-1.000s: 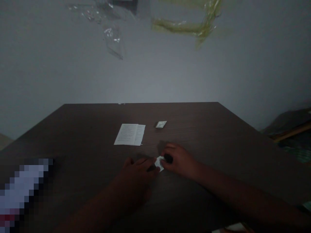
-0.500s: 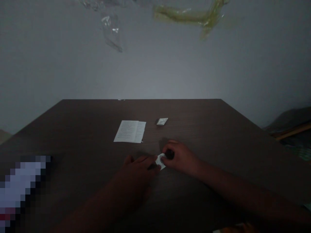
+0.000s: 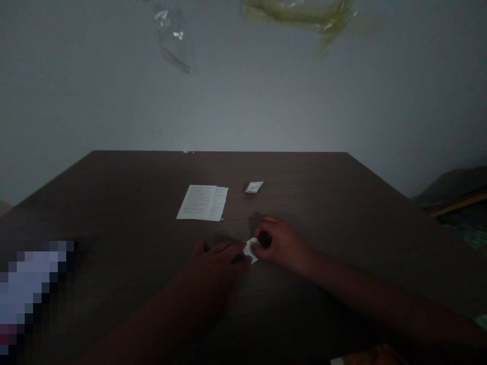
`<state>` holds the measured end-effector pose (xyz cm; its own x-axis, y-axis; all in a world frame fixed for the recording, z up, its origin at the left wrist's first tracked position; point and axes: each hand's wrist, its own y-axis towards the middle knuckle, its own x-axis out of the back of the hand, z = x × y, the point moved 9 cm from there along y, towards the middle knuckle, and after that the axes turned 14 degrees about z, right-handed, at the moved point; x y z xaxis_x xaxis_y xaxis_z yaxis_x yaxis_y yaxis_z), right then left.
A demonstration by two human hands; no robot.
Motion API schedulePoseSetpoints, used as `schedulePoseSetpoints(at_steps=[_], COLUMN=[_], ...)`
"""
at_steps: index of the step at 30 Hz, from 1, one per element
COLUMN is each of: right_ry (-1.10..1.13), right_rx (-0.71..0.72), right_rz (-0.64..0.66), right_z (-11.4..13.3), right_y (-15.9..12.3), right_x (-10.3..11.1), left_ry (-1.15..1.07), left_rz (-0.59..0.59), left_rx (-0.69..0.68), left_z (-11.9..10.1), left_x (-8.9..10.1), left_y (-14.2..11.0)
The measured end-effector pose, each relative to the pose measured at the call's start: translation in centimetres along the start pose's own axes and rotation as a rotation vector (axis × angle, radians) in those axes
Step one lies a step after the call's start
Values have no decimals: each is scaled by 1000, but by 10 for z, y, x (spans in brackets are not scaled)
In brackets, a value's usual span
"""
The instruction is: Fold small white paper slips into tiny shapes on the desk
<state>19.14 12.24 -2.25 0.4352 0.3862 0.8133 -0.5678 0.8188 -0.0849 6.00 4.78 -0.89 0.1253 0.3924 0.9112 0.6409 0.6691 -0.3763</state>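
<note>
A small folded piece of white printed paper (image 3: pixel 250 250) lies on the dark wooden table between my two hands. My right hand (image 3: pixel 279 243) pinches its right side between thumb and curled fingers. From the left, my left hand (image 3: pixel 218 266) has its thumb and fingertips on the paper's left edge, closed onto it. Fingers cover part of the paper, so its full shape is hidden. Beyond my hands rests another small folded paper (image 3: pixel 254 187). Farther left are overlapping printed sheets (image 3: pixel 201 203), lying flat.
The table (image 3: pixel 304 187) meets a pale wall (image 3: pixel 258 106) at its far edge. A blurred-out bright object (image 3: pixel 30 284) lies at the left. Clear tape (image 3: pixel 173 40) and yellow tape (image 3: pixel 297 14) stick to the wall. Dark items and a wooden strip (image 3: pixel 460 202) are beyond the right edge.
The view has shifted slightly, so the table and papers sit a little higher in the picture. Both hands keep nearly the same hold on the small paper.
</note>
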Motion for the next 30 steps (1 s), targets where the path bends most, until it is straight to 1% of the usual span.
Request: schedulePoseSetpoints(at_steps=[3,5,8,12,14,18,21,23,25,30], right_ry=[1,-1,14,14,-8,-87,-112,-65,30,368], right_rx=[-9,-4,-5,-15,34,173,165,132,102,32], right_rz=[-5,-31,-74,-105,-88,-22,9,6,-11,-19], right_z=[0,-3,-11,-23,-21,-3,2,1,-3,-16], right_y=[1,3,7,11,10,0,-6,-6,-4,-3], right_x=[0,1,5,12,13,10,7,7,8,7], left_ry=[5,5,-3,-22,-32,-25,-31,-38,-34,11], left_rz=[17,26,43,97,75,-6,-49,-84,-110,-159], left_rx=[-2,-7,5,11,-6,-9,-8,-13,-22,-47], left_z=[-1,-1,1,3,2,-2,-4,-4,-2,1], left_x=[1,1,0,-7,-6,1,4,6,6,7], left_y=[0,0,1,2,2,3,5,6,7,8])
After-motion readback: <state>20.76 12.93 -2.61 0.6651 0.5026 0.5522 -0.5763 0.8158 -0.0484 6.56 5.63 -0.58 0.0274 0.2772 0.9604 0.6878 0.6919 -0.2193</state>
